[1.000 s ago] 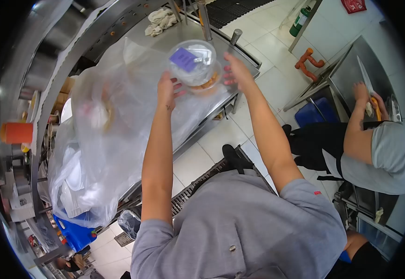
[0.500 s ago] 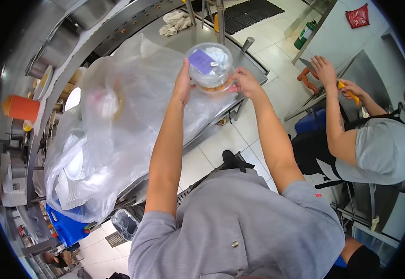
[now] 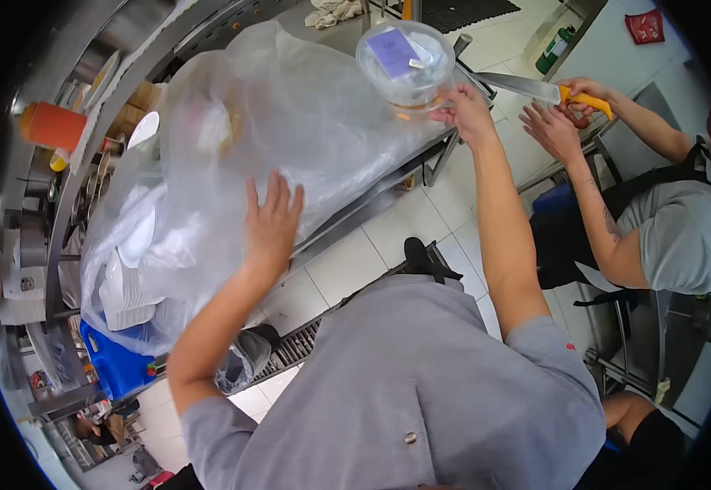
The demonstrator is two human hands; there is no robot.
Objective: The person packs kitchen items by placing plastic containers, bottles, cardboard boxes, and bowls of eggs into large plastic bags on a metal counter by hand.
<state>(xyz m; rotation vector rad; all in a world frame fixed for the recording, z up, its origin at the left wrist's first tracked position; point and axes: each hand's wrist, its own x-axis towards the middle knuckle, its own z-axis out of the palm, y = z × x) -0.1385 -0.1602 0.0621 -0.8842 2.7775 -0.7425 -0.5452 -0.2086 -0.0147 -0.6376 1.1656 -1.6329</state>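
My left hand, open with its fingers spread, is over the large clear plastic bag on the metal table and holds nothing. At the table's far right corner stands a round clear plastic container with a purple label on its lid. Orange contents show low at its front edge, perhaps in a second container beneath. My right hand has its fingers closed at that lower right rim. Through the bag, stacked white trays show at the lower left.
On the right a co-worker's hand holds a large knife with a yellow handle; the blade points toward the container. A blue jug sits below the bag. A cloth lies at the back. An orange container stands on the left shelf.
My left hand has let go of the container and moved back toward me over the bag. My right hand stays at the container's rim. The co-worker's knife has come into view.
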